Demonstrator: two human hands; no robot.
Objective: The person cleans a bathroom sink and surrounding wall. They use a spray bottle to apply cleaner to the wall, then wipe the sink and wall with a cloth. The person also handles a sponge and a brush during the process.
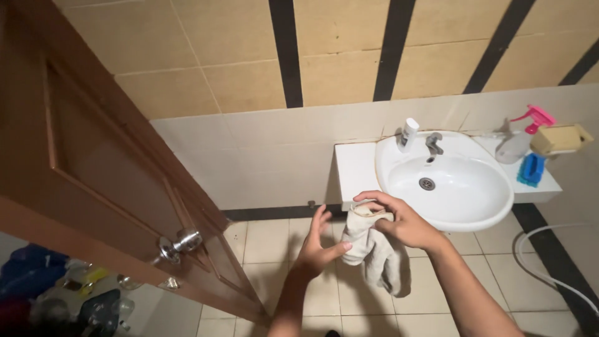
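Holding the grey cloth [374, 249] bunched tight in my right hand [402, 223], I am bringing my left hand [318, 249], fingers spread and empty, just beside it to steady the hanging part.

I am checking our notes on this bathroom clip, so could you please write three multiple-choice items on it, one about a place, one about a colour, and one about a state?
1. Where is the spray bottle?
A. on the floor
B. on the counter right of the sink
C. in the basin

2. What colour is the bottle's trigger?
A. pink
B. green
C. black

3. What is the state of the wooden door?
A. shut
B. removed
C. open

Answers: 1 B, it stands beside the basin by a blue brush; 2 A, the trigger top is bright pink; 3 C, the door swings inward, showing clutter beyond. Meanwhile the right hand grips a grey cloth, the left hand beside it.
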